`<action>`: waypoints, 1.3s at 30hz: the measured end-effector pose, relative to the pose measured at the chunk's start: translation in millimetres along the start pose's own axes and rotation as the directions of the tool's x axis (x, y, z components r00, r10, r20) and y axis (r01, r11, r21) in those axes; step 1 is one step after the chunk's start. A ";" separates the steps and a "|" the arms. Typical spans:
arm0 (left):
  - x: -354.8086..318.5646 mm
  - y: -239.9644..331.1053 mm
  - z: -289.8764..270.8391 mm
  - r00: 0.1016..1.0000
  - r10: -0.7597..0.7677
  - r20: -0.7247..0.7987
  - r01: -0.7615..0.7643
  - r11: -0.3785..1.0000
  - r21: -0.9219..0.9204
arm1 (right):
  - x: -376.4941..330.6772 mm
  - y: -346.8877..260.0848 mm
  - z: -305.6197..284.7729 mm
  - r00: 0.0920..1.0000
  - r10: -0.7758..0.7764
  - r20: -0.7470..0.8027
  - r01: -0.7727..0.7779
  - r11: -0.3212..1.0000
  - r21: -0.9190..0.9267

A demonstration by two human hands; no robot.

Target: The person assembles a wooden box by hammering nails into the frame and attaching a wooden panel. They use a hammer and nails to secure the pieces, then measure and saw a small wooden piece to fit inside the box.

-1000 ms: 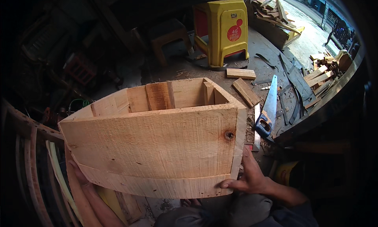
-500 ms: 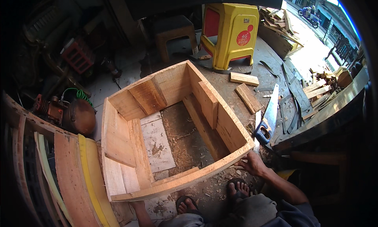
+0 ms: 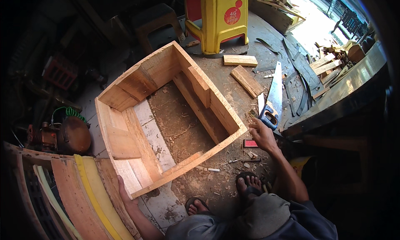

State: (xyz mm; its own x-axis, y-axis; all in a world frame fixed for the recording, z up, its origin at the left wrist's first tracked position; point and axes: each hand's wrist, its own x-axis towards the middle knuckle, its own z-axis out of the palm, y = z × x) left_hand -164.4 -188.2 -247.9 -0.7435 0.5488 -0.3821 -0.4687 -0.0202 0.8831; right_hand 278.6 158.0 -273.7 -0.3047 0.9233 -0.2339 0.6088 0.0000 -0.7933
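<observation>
A rectangular wooden frame [image 3: 196,158], open through its middle, fills the centre, with short boards fixed along its inner walls. My left hand [image 3: 127,193] grips its near left corner from outside; the thumb shows, while the other fingers are hidden. Off the frame's right corner, my right hand [image 3: 262,135] is open, fingers apart and holding nothing. Its fingertips come close to the blue-and-black handle of a handsaw [image 3: 275,96], though I cannot tell whether they touch. Beside that hand lies a small red flat item [image 3: 251,143] with a dark edge.
A yellow plastic stool [image 3: 227,23] and a dark low stool [image 3: 156,25] stand behind. Offcuts [image 3: 246,81] and dark strips [image 3: 298,58] litter the right floor. At left are a compressor [image 3: 75,133] and a slatted wooden piece with yellow foam [image 3: 93,190]. My sandalled feet [image 3: 250,183] are close in front.
The frame sits lower and farther left in view. My right hand has come off its right corner and opened toward the saw. My left hand now shows at the near left corner.
</observation>
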 end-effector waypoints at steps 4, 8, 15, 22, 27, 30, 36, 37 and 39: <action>-6.0 -1.9 -16.5 0.996 -0.073 -0.048 0.074 0.997 0.005 | 86.7 45.9 -4.8 0.994 -0.086 -0.073 0.067 0.972 -0.226; -25.8 13.6 10.0 0.999 -0.033 -0.021 0.037 0.975 0.219 | 168.8 51.7 -1.0 0.949 -0.151 -0.277 0.003 0.883 -0.469; -23.7 13.6 12.0 0.994 0.029 -0.107 0.004 0.954 0.299 | 214.7 53.0 -8.7 0.963 0.056 -0.264 -0.210 0.773 -0.598; -31.0 18.3 15.1 0.988 0.019 -0.151 0.026 0.956 0.292 | 66.4 3.4 -18.1 0.957 -0.054 0.286 -0.271 0.194 0.943; -42.7 1.6 40.4 0.878 0.293 -0.380 0.036 0.749 0.662 | -25.4 -12.8 -36.1 0.933 -0.259 0.249 -0.253 0.019 0.967; -49.3 -0.4 93.6 0.661 0.747 0.071 -0.204 0.088 0.975 | -50.5 -22.3 -34.8 0.926 -0.297 0.233 -0.274 -0.107 0.956; -46.4 -16.3 275.5 0.779 -0.015 0.627 -0.362 0.805 0.469 | -71.4 -59.6 1.5 0.853 -0.399 0.336 -0.417 -0.135 0.899; -41.4 -25.2 299.0 0.736 -0.120 0.666 -0.266 0.854 0.447 | -75.8 -71.1 5.7 0.848 -0.381 0.367 -0.423 -0.070 0.903; -23.0 -50.5 334.3 0.614 -0.242 0.751 -0.012 0.949 0.316 | -83.1 -79.7 12.1 0.854 -0.302 0.425 -0.408 0.121 0.905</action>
State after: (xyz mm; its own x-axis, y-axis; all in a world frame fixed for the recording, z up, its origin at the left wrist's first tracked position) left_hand 35.8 79.5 -192.7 0.0149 0.9697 -0.2440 -0.2854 0.2380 0.9284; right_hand 246.6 76.7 -197.8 -0.7549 0.6249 -0.1990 -0.4652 -0.7240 -0.5093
